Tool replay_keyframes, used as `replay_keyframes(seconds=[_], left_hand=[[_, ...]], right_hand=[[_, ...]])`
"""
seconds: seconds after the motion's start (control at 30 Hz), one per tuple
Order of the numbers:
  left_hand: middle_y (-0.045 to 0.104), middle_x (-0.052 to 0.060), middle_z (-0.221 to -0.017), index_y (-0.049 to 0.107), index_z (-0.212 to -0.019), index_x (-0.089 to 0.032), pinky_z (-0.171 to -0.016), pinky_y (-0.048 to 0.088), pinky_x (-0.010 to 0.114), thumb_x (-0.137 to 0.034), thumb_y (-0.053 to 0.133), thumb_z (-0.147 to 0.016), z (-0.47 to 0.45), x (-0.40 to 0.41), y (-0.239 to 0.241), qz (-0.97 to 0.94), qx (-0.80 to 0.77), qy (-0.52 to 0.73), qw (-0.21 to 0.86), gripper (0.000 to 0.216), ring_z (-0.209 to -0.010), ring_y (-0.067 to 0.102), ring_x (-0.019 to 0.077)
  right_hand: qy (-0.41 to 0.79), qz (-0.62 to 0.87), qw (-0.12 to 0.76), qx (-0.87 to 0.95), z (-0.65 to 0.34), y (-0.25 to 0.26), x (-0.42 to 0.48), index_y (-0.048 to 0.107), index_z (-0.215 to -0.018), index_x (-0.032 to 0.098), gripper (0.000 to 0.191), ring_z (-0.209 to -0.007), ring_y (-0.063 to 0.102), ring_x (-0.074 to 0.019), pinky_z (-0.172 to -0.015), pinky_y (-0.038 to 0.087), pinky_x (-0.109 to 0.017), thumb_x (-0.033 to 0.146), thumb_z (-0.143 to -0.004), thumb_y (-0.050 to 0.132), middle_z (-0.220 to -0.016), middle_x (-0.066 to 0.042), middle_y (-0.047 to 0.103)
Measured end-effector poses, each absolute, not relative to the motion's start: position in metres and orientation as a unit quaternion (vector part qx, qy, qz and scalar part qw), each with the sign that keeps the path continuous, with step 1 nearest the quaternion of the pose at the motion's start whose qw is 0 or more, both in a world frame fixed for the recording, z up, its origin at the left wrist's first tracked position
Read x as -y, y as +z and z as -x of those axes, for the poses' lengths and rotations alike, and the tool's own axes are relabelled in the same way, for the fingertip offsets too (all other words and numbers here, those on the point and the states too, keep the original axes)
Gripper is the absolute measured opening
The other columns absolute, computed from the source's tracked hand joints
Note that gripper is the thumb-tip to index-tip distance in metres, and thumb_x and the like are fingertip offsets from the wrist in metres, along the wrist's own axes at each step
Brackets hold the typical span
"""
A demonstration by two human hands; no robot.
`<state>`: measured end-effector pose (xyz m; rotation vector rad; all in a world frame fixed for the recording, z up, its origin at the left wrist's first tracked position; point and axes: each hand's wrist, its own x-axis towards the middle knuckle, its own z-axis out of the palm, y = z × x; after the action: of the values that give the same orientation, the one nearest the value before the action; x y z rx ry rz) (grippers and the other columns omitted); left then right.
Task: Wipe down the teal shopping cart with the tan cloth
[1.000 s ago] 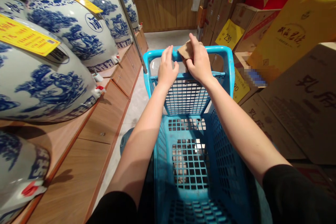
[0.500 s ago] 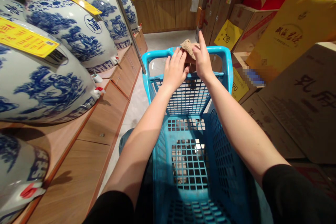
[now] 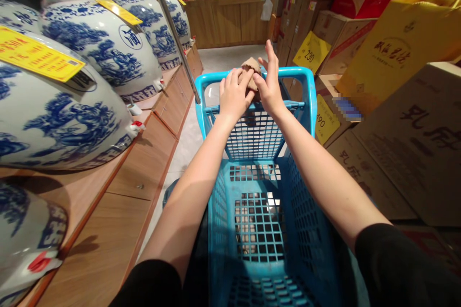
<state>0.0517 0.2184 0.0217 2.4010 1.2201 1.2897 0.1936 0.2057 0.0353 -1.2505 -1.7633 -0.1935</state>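
Note:
The blue plastic shopping cart stands in front of me, its gridded basket below my forearms. At its far rim a crumpled brown cloth is bunched over the bar. My left hand lies on the cloth from the left, fingers curled over it and the rim. Close against the cloth's right side is my right hand, fingers raised and apart, with the thumb near the cloth. Whether that thumb touches it I cannot tell. The underside of the cloth is hidden.
Large blue-and-white porcelain jars with red covers line a wooden cabinet at left. A metal pole rises beside the cart. Stacked cartons and a yellow bag crowd the right. A wooden counter with packaged goods stands ahead.
The cloth has shifted slightly left and bunched up under my left hand. My left hand has moved a little left, and my right hand's fingers have spread away from the cloth.

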Motion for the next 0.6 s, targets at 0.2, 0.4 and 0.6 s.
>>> replay_keyframes(seconds=[0.2,0.4,0.6], left_hand=[[0.056,0.013,-0.153,0.059,-0.137,-0.025,-0.133,0.021,0.062,-0.041,0.065,-0.100,-0.068,-0.235,0.042,-0.817,-0.380,0.429,0.059,0.040,-0.157,0.035,0.0413],[0.066,0.011,-0.147,0.060,-0.138,-0.025,-0.129,0.034,0.052,-0.030,0.053,-0.104,-0.083,-0.215,0.047,-0.801,-0.446,0.400,-0.006,0.035,-0.149,0.051,0.0316],[0.062,0.007,-0.152,0.060,-0.145,-0.030,-0.131,0.034,0.048,-0.021,0.053,-0.102,-0.069,-0.218,0.033,-0.798,-0.434,0.419,0.003,0.045,-0.150,0.049,0.0297]], right_hand=[[-0.083,0.502,0.513,0.691,-0.215,0.026,-0.213,0.040,-0.161,0.027,0.057,-0.146,0.049,-0.0314,-0.122,0.040,-0.062,0.034,-0.105,0.037,-0.153,-0.015,0.056],[-0.095,0.589,0.459,0.658,-0.236,0.015,-0.224,0.061,-0.137,0.024,0.040,-0.147,0.046,-0.0349,-0.124,0.036,-0.064,0.034,-0.102,0.044,-0.145,-0.014,0.062],[-0.077,0.606,0.434,0.662,-0.236,0.012,-0.228,0.061,-0.134,0.026,0.037,-0.147,0.045,-0.0339,-0.124,0.036,-0.062,0.032,-0.101,0.045,-0.146,-0.012,0.062]])
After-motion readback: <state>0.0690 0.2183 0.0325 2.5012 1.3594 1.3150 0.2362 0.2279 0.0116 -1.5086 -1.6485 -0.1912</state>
